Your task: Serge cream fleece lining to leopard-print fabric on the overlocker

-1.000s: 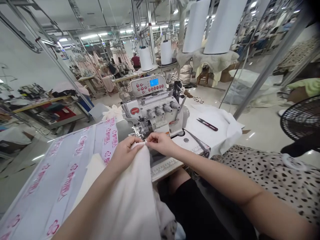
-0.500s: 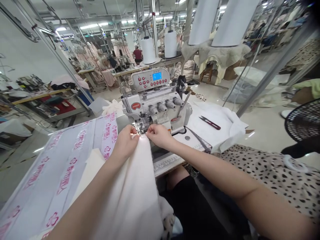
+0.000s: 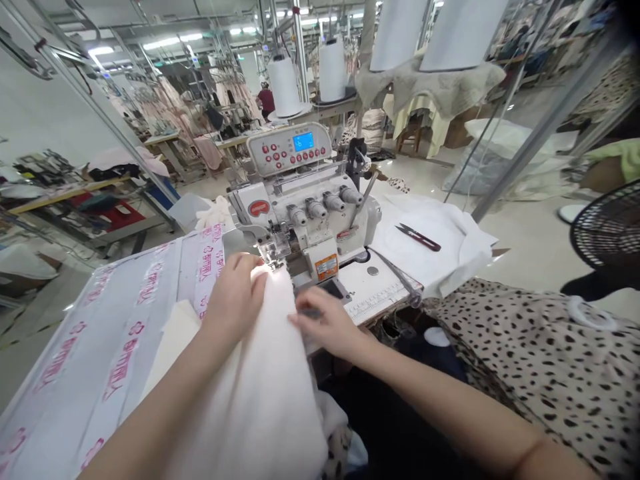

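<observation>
A white overlock sewing machine (image 3: 313, 213) stands in front of me with its lamp lit over the presser foot (image 3: 275, 265). White fabric (image 3: 273, 347) runs from under that foot down over my lap. Just left of the foot, my left hand (image 3: 233, 300) is closed on the fabric, thumb and fingers gathering its upper edge. My right hand (image 3: 330, 323) is lower, at the fabric's right edge, slightly blurred. Its thumb and bent fingers are apart, and the fingertips come close to or touch the edge.
Thread snips (image 3: 419, 237) lie on white cloth (image 3: 450, 233) right of the machine. Spotted fabric (image 3: 540, 353) is heaped at the right, below a black fan (image 3: 607, 233). A table covered in printed plastic (image 3: 115, 333) extends left. Large thread cones (image 3: 400, 33) stand behind.
My right hand has come away from the presser foot, down along the fabric's right edge, and its fingers have parted. My left hand stays near the foot. The view has shifted slightly.
</observation>
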`<state>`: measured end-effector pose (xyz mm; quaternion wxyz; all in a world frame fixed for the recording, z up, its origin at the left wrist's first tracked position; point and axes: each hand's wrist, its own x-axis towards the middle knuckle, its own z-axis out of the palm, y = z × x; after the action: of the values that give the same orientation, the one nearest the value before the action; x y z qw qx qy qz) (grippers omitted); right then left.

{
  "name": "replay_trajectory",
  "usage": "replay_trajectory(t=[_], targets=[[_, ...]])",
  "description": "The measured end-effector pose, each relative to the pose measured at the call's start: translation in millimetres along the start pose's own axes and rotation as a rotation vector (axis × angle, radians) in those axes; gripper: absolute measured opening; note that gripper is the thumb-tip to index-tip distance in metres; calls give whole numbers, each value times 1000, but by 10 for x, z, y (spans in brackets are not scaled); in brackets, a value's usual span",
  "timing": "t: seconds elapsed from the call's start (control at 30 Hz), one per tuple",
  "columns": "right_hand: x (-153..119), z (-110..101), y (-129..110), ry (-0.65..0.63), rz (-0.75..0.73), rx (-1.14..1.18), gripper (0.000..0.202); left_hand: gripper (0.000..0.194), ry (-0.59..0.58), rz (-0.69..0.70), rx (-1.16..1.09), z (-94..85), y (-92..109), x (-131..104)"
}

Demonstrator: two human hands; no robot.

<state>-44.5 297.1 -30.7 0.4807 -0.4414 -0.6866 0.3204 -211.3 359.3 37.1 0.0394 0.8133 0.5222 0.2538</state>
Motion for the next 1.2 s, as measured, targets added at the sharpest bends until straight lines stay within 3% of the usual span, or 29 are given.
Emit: replay_trajectory(t=[0.13,0.3,0.43,0.67,0.93,1.1,1.2], targets=[[-282,94,23,-237,81,193,33,22,53,288,106,-20,-15,-186],[-331,-142,-103,-414,153,372,44,24,-29,242,61,-51,-27,-232],[-367,-314,-152,-364,169,286,42,27,-45,192,53,-42,0,-237],[-351,-229,-43,-299,142,173,44,29,-85,112,17,-13,-7,-183],[-217,-212,29,-225,149,129,41,21,-108,54,-32,-4,-131,53],[-202,-124,13,-177,195,262,37,15,-151,-9,14,-14,-219,213],[-259,-79,-29,-174,300,412,36,14,-168,-21,26,-21,-256,268]])
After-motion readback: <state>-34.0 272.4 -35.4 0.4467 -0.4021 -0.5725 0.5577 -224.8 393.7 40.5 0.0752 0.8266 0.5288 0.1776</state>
